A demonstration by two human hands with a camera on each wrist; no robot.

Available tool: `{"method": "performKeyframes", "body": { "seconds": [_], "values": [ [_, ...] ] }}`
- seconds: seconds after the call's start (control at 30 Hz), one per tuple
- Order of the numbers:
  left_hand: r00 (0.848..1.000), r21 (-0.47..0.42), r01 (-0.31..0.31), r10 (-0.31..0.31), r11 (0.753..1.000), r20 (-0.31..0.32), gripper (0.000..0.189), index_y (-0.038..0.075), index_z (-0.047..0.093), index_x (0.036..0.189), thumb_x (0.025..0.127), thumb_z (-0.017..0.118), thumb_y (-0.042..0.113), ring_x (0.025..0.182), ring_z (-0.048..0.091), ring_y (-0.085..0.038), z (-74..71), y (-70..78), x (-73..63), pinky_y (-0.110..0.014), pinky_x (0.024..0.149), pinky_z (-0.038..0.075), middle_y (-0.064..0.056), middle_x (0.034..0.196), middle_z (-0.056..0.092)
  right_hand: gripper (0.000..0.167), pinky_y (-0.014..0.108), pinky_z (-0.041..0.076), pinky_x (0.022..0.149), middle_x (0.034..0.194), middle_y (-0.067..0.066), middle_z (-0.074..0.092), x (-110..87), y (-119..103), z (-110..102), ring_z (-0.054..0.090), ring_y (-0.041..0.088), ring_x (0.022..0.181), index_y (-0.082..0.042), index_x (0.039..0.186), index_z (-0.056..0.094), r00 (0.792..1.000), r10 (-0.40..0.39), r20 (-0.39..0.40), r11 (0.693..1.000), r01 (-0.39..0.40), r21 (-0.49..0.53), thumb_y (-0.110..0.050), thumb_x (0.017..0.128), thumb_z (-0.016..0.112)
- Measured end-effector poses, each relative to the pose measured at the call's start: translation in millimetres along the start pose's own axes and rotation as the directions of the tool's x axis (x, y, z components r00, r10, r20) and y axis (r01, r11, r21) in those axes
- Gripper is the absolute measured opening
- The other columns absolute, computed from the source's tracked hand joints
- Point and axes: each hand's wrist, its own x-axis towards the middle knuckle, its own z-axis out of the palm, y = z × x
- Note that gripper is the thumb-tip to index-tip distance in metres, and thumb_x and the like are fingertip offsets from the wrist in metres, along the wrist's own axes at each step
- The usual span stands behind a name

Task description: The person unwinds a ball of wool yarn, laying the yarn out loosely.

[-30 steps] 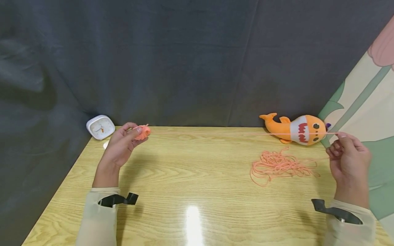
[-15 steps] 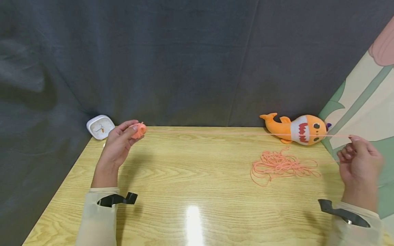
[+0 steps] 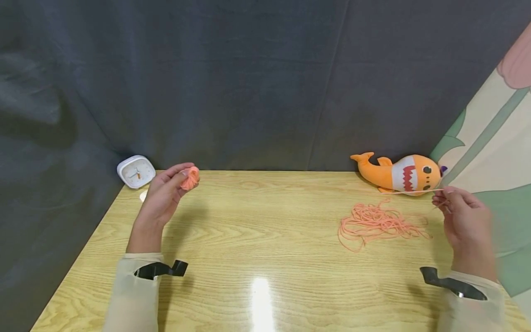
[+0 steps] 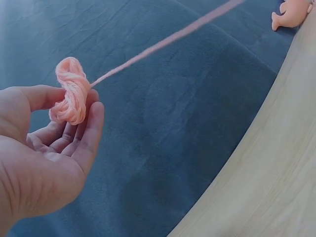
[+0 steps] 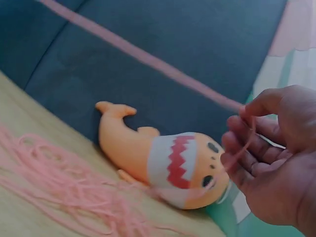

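A small wound bundle of coral-pink yarn (image 4: 74, 94) is pinched between the thumb and fingers of my left hand (image 3: 163, 191), raised over the left back of the table. One strand (image 4: 163, 44) runs off the bundle toward the right. My right hand (image 3: 469, 216) pinches that yarn strand (image 5: 143, 57) between thumb and forefinger, in front of the plush toy's head. From these fingers the yarn loops down toward a loose, tangled heap of the same yarn (image 3: 375, 223) on the table at the right.
An orange plush shark (image 3: 398, 175) with a white, red-toothed mouth lies at the back right. A white clock (image 3: 136, 172) stands at the back left corner, a small white object (image 3: 143, 196) near it. Dark cloth (image 3: 265, 83) hangs behind the wooden table (image 3: 257, 240).
My right hand went out to the right drawing the strand, then came back left and slightly lower. The left hand shifted slightly left and back, and the bundle turned in its fingers.
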Motion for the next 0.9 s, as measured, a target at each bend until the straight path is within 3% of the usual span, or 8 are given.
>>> {"method": "performKeyframes", "body": {
  "seconds": [0.23, 0.33, 0.43, 0.57, 0.77, 0.9],
  "values": [
    [0.999, 0.031, 0.012, -0.013, 0.999, 0.035, 0.015, 0.015, 0.07, 0.115, 0.105, 0.059, 0.013, 0.091, 0.069, -0.004, 4.0, -4.9, 0.5, -0.017, 0.082, 0.059, 0.006, 0.105, 0.072, 0.014, 0.012, 0.058, 0.082, 0.1, -0.004, 0.077, 0.9, 19.4, 27.9, 0.075, 0.005, 0.09, -0.004, 0.109, 0.075, 0.999, -0.009, 0.034, 0.988, 0.014, -0.156, -0.009, 0.096, 0.072],
    [0.999, 0.038, 0.007, -0.009, 0.999, 0.045, 0.016, 0.015, 0.07, 0.115, 0.106, 0.058, 0.013, 0.091, 0.069, -0.004, 5.8, -6.2, 0.6, -0.017, 0.082, 0.059, 0.005, 0.104, 0.072, 0.017, 0.014, 0.058, 0.086, 0.104, -0.001, 0.077, -4.0, 29.0, 53.7, 0.075, 0.007, 0.094, -0.003, 0.113, 0.075, 0.99, -0.066, 0.126, 0.982, 0.088, -0.17, -0.008, 0.097, 0.07],
    [0.998, 0.034, 0.007, -0.009, 0.999, 0.057, 0.016, 0.014, 0.068, 0.117, 0.106, 0.056, 0.012, 0.092, 0.069, -0.004, 8.2, -7.6, 0.6, -0.018, 0.083, 0.059, 0.006, 0.104, 0.071, 0.021, 0.017, 0.058, 0.091, 0.106, 0.002, 0.078, -13.2, 43.5, 87.8, 0.074, 0.011, 0.098, 0.004, 0.118, 0.071, 0.953, -0.124, 0.276, 0.966, 0.179, -0.184, -0.006, 0.1, 0.066],
    [0.998, 0.028, 0.012, -0.014, 1.0, 0.061, 0.017, 0.011, 0.067, 0.119, 0.106, 0.056, 0.011, 0.093, 0.069, -0.004, 11.7, -9.0, 0.4, -0.018, 0.084, 0.059, 0.006, 0.104, 0.071, 0.029, 0.018, 0.056, 0.096, 0.109, -0.001, 0.077, -29.6, 67.1, 134.0, 0.073, 0.01, 0.103, 0.009, 0.124, 0.065, 0.891, -0.104, 0.442, 0.938, 0.235, -0.254, -0.01, 0.102, 0.063],
    [0.998, 0.029, 0.02, -0.021, 0.999, 0.066, 0.015, 0.012, 0.068, 0.116, 0.105, 0.059, 0.012, 0.094, 0.068, -0.004, 15.1, -9.9, 1.3, -0.018, 0.085, 0.058, 0.006, 0.104, 0.072, 0.034, 0.022, 0.057, 0.098, 0.111, -0.003, 0.076, -54.5, 106.4, 196.9, 0.072, 0.009, 0.106, 0.008, 0.126, 0.064, 0.837, -0.004, 0.548, 0.891, 0.252, -0.378, -0.017, 0.103, 0.065],
    [0.998, 0.049, 0.023, -0.026, 0.999, 0.065, 0.016, 0.009, 0.068, 0.118, 0.105, 0.06, 0.012, 0.095, 0.068, -0.005, 18.1, -10.1, 1.7, -0.018, 0.085, 0.058, 0.006, 0.104, 0.072, 0.032, 0.023, 0.056, 0.099, 0.114, 0.007, 0.074, -69.6, 132.7, 231.8, 0.072, 0.01, 0.104, 0.007, 0.125, 0.065, 0.802, 0.047, 0.595, 0.89, 0.237, -0.39, -0.015, 0.102, 0.066]
  ]
}}
